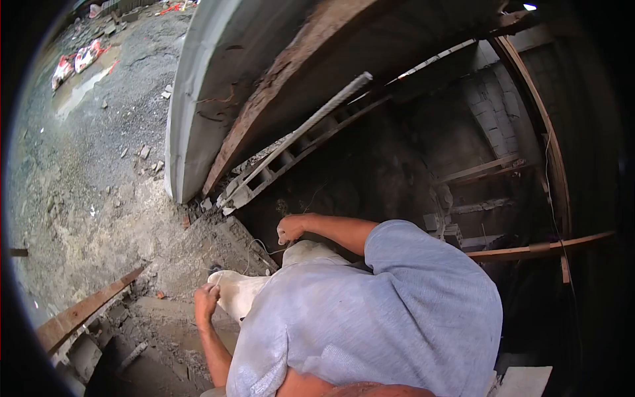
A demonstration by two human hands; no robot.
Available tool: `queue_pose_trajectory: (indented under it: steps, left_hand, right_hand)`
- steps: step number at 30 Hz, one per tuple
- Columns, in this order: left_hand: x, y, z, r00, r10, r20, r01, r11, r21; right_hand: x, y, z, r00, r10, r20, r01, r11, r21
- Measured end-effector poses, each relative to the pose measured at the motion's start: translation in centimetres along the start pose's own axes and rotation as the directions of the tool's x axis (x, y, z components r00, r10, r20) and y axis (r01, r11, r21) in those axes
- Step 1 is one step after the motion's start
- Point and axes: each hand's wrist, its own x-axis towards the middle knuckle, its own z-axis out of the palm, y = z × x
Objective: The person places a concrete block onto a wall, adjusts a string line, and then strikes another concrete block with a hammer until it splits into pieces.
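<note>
My left hand [206,299] is closed beside the front of one knee in dusty pale trousers [241,291]. What its fingers hold, if anything, I cannot make out. My right hand [290,229] is closed too, with its fingers bent, just beyond the other knee. A thin pale wire [254,242] curves between the knees and runs toward my right hand. Whether either hand grips it is unclear. A small dark round thing [215,269] shows near my left hand, partly hidden by the knee.
A concrete beam with a wooden board [264,92] slants overhead. Hollow concrete blocks [268,175] and a ribbed bar [331,106] lie behind it. Rubble and a wooden plank [89,308] are at lower left. A dark pit with timber [539,250] lies right.
</note>
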Motion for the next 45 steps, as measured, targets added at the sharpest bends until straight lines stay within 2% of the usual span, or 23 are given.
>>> queue_pose_trajectory:
  steps: [2,3,5,9,13,15,16,17,18,19,21,22,23,25,26,28,30,32,34,36,40,43,45]
  left_hand:
    - [2.8,7.5,5.9,0.978,0.089,0.189,-0.091,0.996,0.004]
    - [4.3,10.6,8.8,0.940,0.249,0.235,-0.263,0.964,0.029]
    - [6.1,16.5,13.8,0.907,0.265,0.327,-0.291,0.956,0.032]
    - [9.1,23.7,20.5,0.857,0.188,0.479,-0.201,0.979,-0.025]
    - [10.0,28.0,24.5,0.821,0.231,0.522,-0.308,0.949,0.063]
    - [11.3,27.0,25.9,0.857,0.226,0.463,-0.374,0.891,0.257]
    - [11.8,27.5,26.5,0.874,0.111,0.473,-0.299,0.890,0.343]
    - [12.3,27.2,27.0,0.884,0.067,0.462,-0.248,0.906,0.343]
    - [12.9,26.5,27.5,0.893,0.024,0.450,-0.197,0.919,0.342]
    - [13.7,25.0,27.7,0.907,0.029,0.419,-0.209,0.897,0.389]
    - [14.5,22.9,27.8,0.936,0.019,0.351,-0.203,0.844,0.496]
    - [15.0,21.6,27.3,0.922,-0.023,0.387,-0.230,0.772,0.593]
    - [14.2,22.1,27.8,0.950,-0.087,0.301,-0.112,0.804,0.584]
    - [13.2,20.3,27.3,0.952,-0.127,0.279,-0.047,0.840,0.541]
    - [12.4,19.1,26.8,0.942,-0.243,0.230,0.236,0.970,0.059]
    - [12.0,19.0,27.2,0.896,-0.373,0.240,0.442,0.789,-0.426]
    - [12.6,19.6,27.9,0.950,-0.214,0.227,0.271,0.925,-0.265]
    - [13.6,20.8,28.6,0.963,-0.048,0.265,0.075,0.993,-0.090]
    - [15.4,24.1,31.0,0.906,-0.423,0.003,0.421,0.903,0.088]
    - [17.8,25.1,32.3,0.945,-0.320,0.075,0.271,0.888,0.372]
    - [22.4,26.0,36.4,0.938,-0.327,0.117,0.218,0.817,0.534]
    - [24.9,25.4,39.5,0.940,-0.301,0.160,0.171,0.823,0.542]
    - [26.2,25.1,41.1,0.886,-0.363,0.291,0.193,0.856,0.479]
  right_hand:
    - [-3.0,1.0,-0.5,0.974,0.142,0.175,-0.204,0.882,0.425]
    - [-3.8,2.3,-0.3,0.980,0.135,0.146,-0.187,0.875,0.447]
    - [-5.2,5.1,0.1,0.989,-0.014,0.146,-0.114,0.550,0.827]
    - [-7.5,11.7,2.5,0.980,-0.110,-0.168,0.201,0.546,0.813]
    - [-9.9,19.7,5.2,0.978,-0.042,-0.205,0.200,0.471,0.859]
    - [-7.4,24.9,6.9,0.993,0.118,0.025,-0.102,0.707,0.700]
    - [-2.3,30.7,8.9,0.968,0.040,0.249,-0.217,0.633,0.743]
    - [-3.9,32.2,9.6,0.972,0.038,0.230,-0.206,0.605,0.769]
    - [-6.5,33.4,10.2,0.965,0.193,-0.175,0.017,0.625,0.781]
    - [-8.7,34.7,10.9,0.775,0.327,-0.541,0.205,0.680,0.704]
    - [-12.5,37.2,11.9,0.661,0.487,-0.571,0.154,0.657,0.738]
    - [-15.1,38.3,12.0,0.681,0.552,-0.481,0.084,0.594,0.800]
    - [-16.8,39.5,12.9,0.698,0.606,-0.382,0.015,0.522,0.853]
    - [-16.5,43.7,18.4,0.631,0.671,-0.389,-0.042,0.530,0.847]
    - [-18.5,45.0,20.8,0.633,0.692,-0.347,-0.066,0.495,0.867]
    - [-16.6,49.1,31.0,0.561,0.697,-0.446,-0.038,0.560,0.828]
    - [-18.8,50.6,38.2,0.620,0.769,-0.158,-0.272,0.399,0.876]
    - [-24.3,49.5,43.5,0.646,0.754,-0.119,-0.393,0.463,0.794]
    - [-29.3,46.5,48.0,0.436,0.899,0.033,-0.379,0.150,0.913]
    - [-31.6,44.0,52.5,0.382,0.901,0.208,-0.396,-0.044,0.917]
    - [-33.1,37.6,57.3,0.366,0.858,0.360,-0.381,-0.214,0.899]
    - [-34.0,33.1,57.9,0.432,0.837,0.336,-0.379,-0.170,0.910]
    - [-34.8,31.0,57.5,0.559,0.714,0.421,-0.203,-0.374,0.905]
